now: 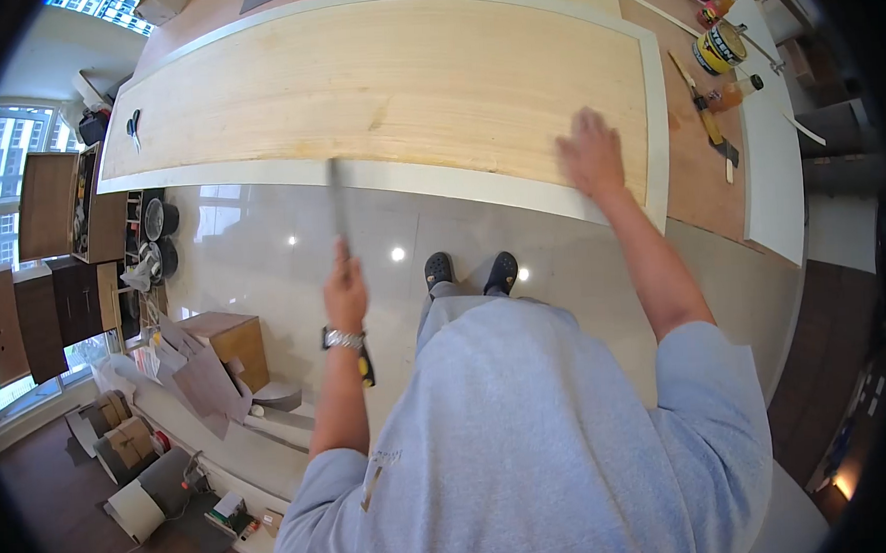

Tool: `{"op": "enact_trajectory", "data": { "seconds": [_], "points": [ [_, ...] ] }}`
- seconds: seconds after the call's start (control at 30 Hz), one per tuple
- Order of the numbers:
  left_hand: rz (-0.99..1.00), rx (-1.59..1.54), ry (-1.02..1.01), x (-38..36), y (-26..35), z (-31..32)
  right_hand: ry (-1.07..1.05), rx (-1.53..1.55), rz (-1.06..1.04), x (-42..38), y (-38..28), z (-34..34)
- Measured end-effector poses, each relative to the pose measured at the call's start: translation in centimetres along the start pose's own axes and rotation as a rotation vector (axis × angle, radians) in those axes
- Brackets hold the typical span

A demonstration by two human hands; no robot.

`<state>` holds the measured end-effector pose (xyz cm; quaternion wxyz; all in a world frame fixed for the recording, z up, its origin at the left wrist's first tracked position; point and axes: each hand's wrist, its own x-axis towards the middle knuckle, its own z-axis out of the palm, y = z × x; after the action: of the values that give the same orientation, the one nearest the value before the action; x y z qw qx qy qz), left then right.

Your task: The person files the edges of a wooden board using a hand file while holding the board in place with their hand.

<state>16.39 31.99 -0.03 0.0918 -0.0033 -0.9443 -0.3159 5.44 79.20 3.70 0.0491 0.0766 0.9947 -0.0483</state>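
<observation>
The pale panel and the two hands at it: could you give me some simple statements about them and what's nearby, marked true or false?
1. The left hand holds a long tool. True.
2. Its wrist is bare. False: a watch is around it.
3. Scissors lie near the left end of the pale panel. True.
4. No container is beyond the panel's right end. False: a yellow can is there.
5. The right hand is over the panel's right part. True, though blur hides whether it touches.
</observation>
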Motion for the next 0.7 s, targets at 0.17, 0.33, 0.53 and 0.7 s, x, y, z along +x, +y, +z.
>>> {"op": "enact_trajectory", "data": {
  "seconds": [0.17,0.33,0.53,0.7],
  "points": [
    [-0.33,0.0,0.153,-4.9,-3.2,-9.8,-0.075,0.034,-0.308,-8.5,-10.2,1.7],
    [-0.499,-0.149,0.237,-10.2,-5.4,-11.7,-0.048,0.039,-0.428,-9.4,-18.9,4.1],
    [-0.729,-0.297,0.138,-13.0,-8.8,-10.6,-0.302,0.516,-0.902,-7.6,-30.6,6.1],
    [-0.657,-0.253,0.058,-12.8,-10.6,-10.9,0.093,0.152,-0.777,-7.4,-32.7,5.0]
  ]
}}
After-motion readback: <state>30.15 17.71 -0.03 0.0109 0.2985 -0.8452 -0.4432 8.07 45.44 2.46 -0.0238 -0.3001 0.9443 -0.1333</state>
